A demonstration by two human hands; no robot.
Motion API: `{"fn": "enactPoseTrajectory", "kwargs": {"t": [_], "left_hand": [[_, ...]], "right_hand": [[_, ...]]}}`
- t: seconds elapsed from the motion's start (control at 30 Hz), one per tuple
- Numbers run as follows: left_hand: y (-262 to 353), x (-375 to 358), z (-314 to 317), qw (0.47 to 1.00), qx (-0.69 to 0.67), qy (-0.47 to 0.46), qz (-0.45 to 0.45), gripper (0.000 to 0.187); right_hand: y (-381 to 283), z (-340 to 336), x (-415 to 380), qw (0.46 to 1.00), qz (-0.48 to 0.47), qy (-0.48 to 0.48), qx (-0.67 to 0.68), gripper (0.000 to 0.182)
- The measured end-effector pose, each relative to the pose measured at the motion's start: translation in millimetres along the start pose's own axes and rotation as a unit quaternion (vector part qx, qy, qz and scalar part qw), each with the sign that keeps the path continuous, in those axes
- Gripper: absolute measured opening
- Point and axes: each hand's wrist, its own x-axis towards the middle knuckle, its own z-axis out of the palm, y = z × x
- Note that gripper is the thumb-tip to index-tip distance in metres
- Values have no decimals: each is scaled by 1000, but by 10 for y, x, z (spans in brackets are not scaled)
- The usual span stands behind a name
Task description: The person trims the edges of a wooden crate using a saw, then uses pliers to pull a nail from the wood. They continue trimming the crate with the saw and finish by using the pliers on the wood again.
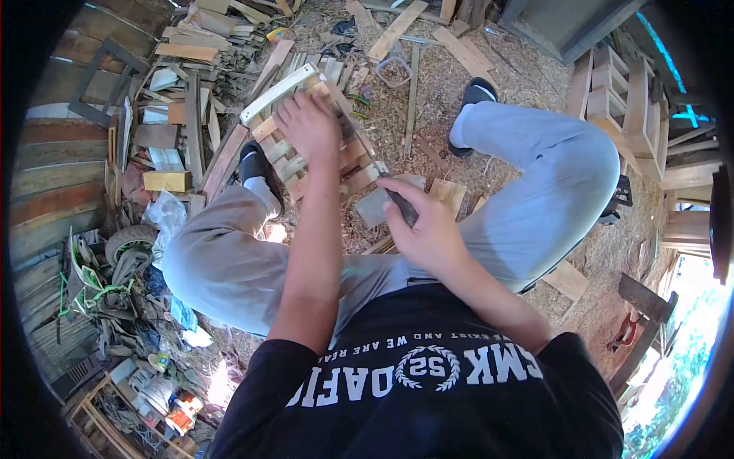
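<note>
A slatted wooden piece [359,155] made of small blocks and strips stands tilted between my knees. At its upper left edge, my left hand [310,126] lies over a pale strip [277,93], fingers curled on the wood. Lower right, my right hand [424,229] is wrapped round the dark handle of a tool [402,208]. The tool's tip reaches the lower right corner of the wooden piece. What kind of tool it is, I cannot tell. Below that corner lie flat pale boards [375,208] on the ground.
Scrap wood [183,53] is piled at the upper left. A clear plastic container [394,71] and loose planks [397,30] lie on the shavings ahead. Wooden frames [612,92] stand at the upper right. A wheel [131,241] and bags lie at the left.
</note>
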Motion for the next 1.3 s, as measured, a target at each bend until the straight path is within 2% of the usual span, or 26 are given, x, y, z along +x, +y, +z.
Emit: {"fn": "enactPoseTrajectory", "kwargs": {"t": [0.1, 0.13, 0.2, 0.27, 0.33, 0.4, 0.47, 0.5, 0.57, 0.7, 0.8, 0.87, 0.93, 1.0, 1.1, 1.2, 1.3], "left_hand": [[-16, 0, 7, 1000, -4, 7, 6, 30], [-9, -26, 17, 1000, 1, 12, 6, 28], [74, -104, 27, 1000, 8, 13, 13, 28], [116, -117, -25, 1000, 12, -2, 9, 30], [23, -52, -39, 1000, 9, -17, -2, 35], [-38, -15, -28, 1000, -14, -20, -17, 35], [-2, -27, -23, 1000, -4, -13, -9, 35], [45, -27, -54, 999, 2, -31, -15, 35], [59, -54, -44, 998, 12, -51, -19, 36], [22, -90, 15, 999, 22, -27, -2, 39], [44, -89, 14, 1000, 17, -22, -2, 41], [44, -99, 15, 1000, 18, -15, -2, 41], [46, -86, -18, 998, 24, -47, -18, 41], [39, -73, -21, 999, 26, -37, -12, 41], [38, -88, 5, 999, 25, -24, -4, 40], [29, -95, 8, 1000, 20, -21, -4, 38], [61, -109, 3, 1000, 17, -15, -3, 37]], "right_hand": [[210, -46, -235, 988, -142, 56, 25, 32], [258, -37, -185, 987, -145, 57, 25, 32], [464, -20, 5, 971, -212, 113, 20, 32], [607, 73, 281, 975, -187, 121, 17, 31], [751, 147, 411, 989, -119, 89, 3, 31], [886, 56, 75, 989, -119, 89, 21, 30], [902, -75, -92, 980, -79, 141, 116, 28], [793, -173, -126, 985, -55, 119, 115, 28], [612, -179, -150, 984, -72, 102, 128, 28], [388, -104, -118, 984, -95, 55, 144, 30], [416, -33, -14, 981, -137, 81, 108, 34], [411, -55, 7, 984, -128, 73, 104, 34], [403, -51, 23, 986, -120, 62, 101, 35], [395, -39, 17, 981, -151, 72, 94, 34], [299, -79, -56, 988, -101, 37, 111, 34], [301, -57, -58, 983, -144, 63, 98, 34], [208, -113, -105, 990, -104, 38, 89, 34]]}}
